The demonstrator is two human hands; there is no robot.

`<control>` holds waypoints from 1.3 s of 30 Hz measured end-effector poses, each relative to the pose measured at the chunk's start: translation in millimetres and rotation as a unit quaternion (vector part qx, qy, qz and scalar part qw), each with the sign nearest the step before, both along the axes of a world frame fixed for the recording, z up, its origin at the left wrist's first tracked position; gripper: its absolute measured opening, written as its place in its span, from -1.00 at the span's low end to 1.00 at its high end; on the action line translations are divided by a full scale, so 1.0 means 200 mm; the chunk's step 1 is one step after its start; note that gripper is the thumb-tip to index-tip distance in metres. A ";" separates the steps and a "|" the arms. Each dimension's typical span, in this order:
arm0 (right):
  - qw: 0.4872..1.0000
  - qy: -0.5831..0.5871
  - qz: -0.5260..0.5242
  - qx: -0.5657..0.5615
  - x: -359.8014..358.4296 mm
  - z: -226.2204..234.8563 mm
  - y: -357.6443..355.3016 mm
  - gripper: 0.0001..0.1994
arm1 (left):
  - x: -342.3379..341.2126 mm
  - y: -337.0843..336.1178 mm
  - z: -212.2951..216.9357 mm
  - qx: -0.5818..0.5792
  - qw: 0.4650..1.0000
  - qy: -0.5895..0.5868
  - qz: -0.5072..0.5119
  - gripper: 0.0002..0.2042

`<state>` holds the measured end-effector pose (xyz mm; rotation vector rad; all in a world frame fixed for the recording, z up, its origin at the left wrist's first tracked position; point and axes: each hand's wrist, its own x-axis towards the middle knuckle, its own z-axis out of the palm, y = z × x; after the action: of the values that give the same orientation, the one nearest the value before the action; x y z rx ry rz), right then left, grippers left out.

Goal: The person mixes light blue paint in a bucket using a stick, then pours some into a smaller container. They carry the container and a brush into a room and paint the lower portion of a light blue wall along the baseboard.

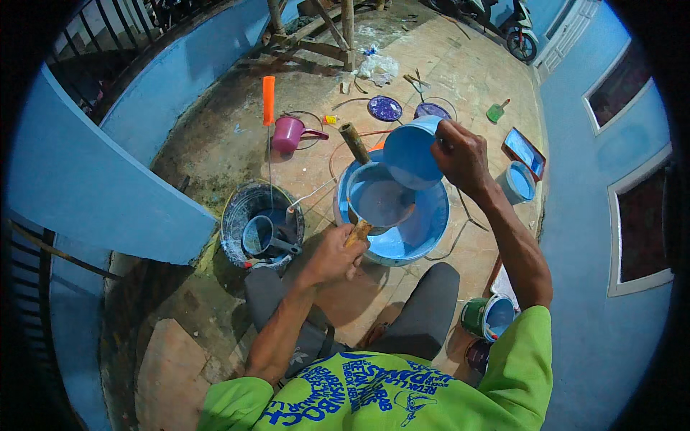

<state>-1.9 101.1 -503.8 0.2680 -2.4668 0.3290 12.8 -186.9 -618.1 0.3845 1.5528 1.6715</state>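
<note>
While gently tipping the light-blue plastic pail [411,156] (in curled right hand [461,154]), steady the round grey strainer's [377,201] wooden handle [358,233] with closed left hand [332,256].

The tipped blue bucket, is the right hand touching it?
Touching: the head view shows the right hand gripping the tipped blue bucket at its rim.

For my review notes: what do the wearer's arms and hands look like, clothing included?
Both the left hand and right hand are gloveless. The forearms are bare below short, bright lime-green sleeves, part of a shirt with blue print.
</note>
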 end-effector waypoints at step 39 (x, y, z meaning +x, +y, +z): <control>0.996 0.075 0.024 0.043 0.04 -0.07 -0.01 -0.80 | 0.04 0.03 -0.02 -0.012 1.000 0.018 0.015 -0.85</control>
<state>6.1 99.5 -516.9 0.3749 -2.3314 0.2154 21.0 -180.9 -621.9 0.3822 1.6107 1.6766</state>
